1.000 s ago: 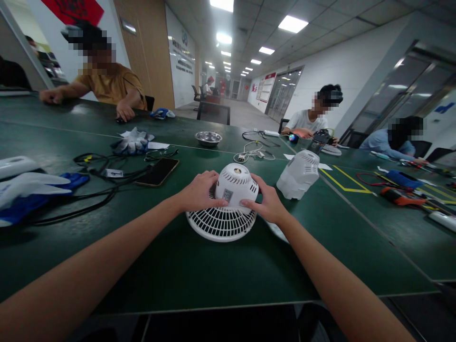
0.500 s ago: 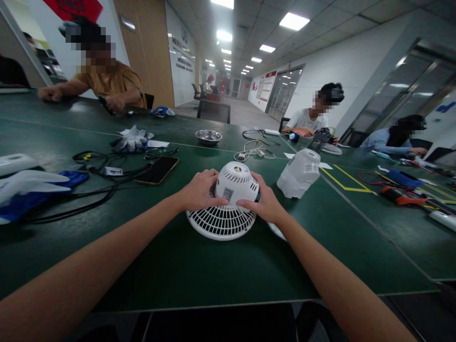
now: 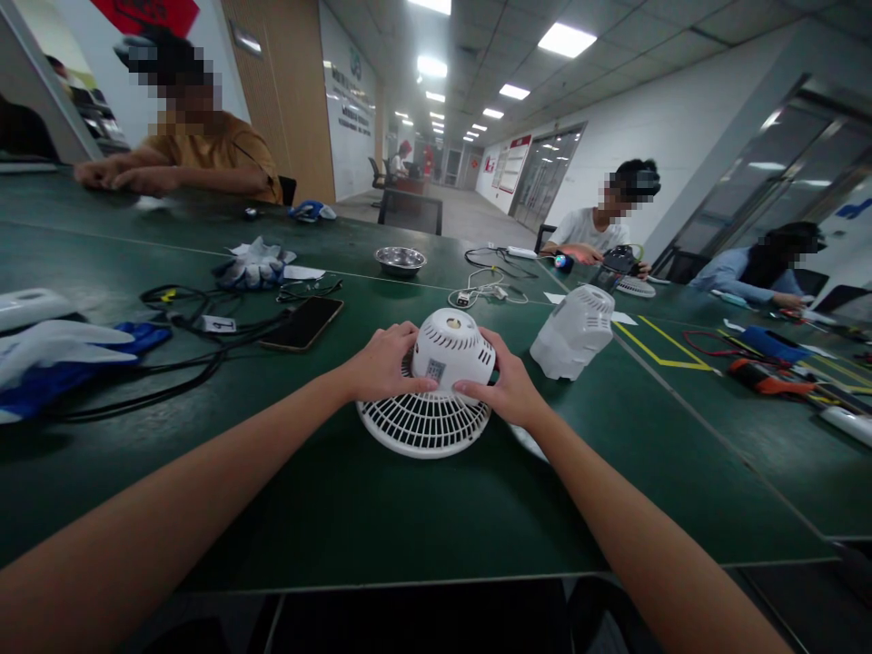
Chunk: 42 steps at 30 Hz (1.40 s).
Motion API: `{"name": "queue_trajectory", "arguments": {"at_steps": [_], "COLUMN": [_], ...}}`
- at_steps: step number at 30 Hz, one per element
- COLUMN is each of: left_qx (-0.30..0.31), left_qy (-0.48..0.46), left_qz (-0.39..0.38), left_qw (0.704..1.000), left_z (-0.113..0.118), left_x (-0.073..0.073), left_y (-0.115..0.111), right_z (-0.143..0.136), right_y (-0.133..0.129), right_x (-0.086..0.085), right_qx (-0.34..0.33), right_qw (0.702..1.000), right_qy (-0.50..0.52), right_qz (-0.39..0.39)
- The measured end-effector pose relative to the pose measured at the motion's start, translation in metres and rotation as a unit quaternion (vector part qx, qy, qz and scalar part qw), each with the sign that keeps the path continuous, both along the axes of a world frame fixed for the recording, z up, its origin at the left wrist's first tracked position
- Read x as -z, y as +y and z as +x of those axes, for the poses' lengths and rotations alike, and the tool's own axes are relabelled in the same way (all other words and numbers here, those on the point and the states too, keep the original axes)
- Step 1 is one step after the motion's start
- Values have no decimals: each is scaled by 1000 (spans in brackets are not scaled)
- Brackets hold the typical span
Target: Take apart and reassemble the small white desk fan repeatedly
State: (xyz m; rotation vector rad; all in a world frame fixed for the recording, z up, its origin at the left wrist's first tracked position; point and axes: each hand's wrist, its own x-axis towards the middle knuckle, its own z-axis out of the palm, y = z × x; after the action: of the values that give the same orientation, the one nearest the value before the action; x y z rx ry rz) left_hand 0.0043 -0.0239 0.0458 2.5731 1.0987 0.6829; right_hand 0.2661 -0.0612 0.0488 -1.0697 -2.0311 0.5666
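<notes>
A white fan motor housing [image 3: 446,350] with vent slots and a small label sits on top of a round white fan grille [image 3: 423,429], which lies on the green table. My left hand [image 3: 391,365] grips the housing from the left, thumb across its front. From the other side my right hand [image 3: 505,380] holds it too, the two thumbs nearly meeting below the label. Most of my fingers are hidden behind the housing. Partly covered by my right wrist is a flat white piece [image 3: 528,442]. A white plastic fan base [image 3: 572,332] stands to the right.
Left of my hands lie a phone [image 3: 303,324], black cables [image 3: 197,363] and blue-white gloves [image 3: 74,359]. Farther back are a metal bowl [image 3: 400,262] and a white cable [image 3: 487,292]. An orange-black tool [image 3: 769,377] lies at right. Other people sit around the table.
My hands and the fan housing stay in place. Across the table at left, the person in the brown shirt has brought both hands together farther left.
</notes>
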Motion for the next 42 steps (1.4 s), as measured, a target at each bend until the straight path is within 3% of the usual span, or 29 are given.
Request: {"name": "queue_trajectory", "arguments": {"at_steps": [25, 36, 42], "left_qx": [-9, -18, -7], "left_qy": [2, 1, 1], "left_qz": [-10, -10, -6], "left_qw": [1000, 1000, 1000], "left_z": [0, 3, 1], "left_x": [-2, -2, -2], "left_y": [-3, -4, -3], "right_z": [3, 3, 5], "right_y": [4, 2, 5], "right_x": [3, 4, 4], "right_qx": [-29, -9, -34], "right_qw": [999, 1000, 998], "right_qy": [20, 4, 30], "right_qz": [-20, 1, -31]}}
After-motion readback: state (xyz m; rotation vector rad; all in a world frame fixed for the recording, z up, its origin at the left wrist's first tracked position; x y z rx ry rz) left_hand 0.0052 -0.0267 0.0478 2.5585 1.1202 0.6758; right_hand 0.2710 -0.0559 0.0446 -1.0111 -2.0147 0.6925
